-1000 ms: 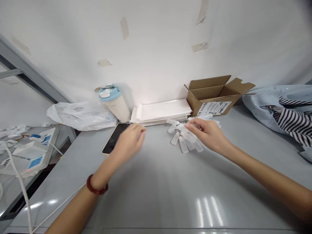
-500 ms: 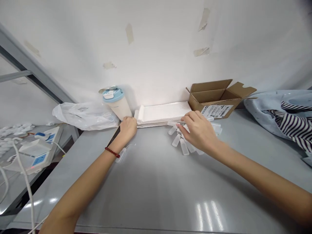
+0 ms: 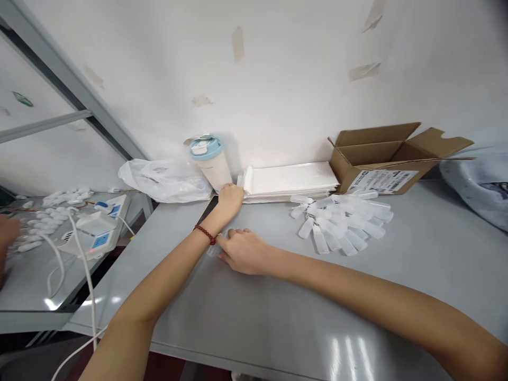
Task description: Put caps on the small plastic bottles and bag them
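Observation:
My left hand (image 3: 229,203) rests at the table's back edge, beside a stack of flat white packets (image 3: 289,180). A sliver of a dark phone (image 3: 209,207) shows under that hand, and the rest of the phone is hidden. My right hand (image 3: 244,251) lies across in front of my left wrist, its fingertips on a small translucent plastic bottle (image 3: 213,250), mostly covered by the fingers. To the right, a fan of translucent plastic tubes (image 3: 341,225) lies spread on the grey table (image 3: 317,317), touching neither hand.
A cream cup with a blue lid (image 3: 207,157), a white plastic bag (image 3: 164,181) and an open cardboard box (image 3: 391,159) stand along the wall. A co-worker's hand (image 3: 6,238) is at far left, by a side table with white items and a power strip (image 3: 95,233).
My right hand has moved left from the fan of tubes to the small bottle. The view has turned left, and the fan now shows uncovered. My left hand stays by the stack.

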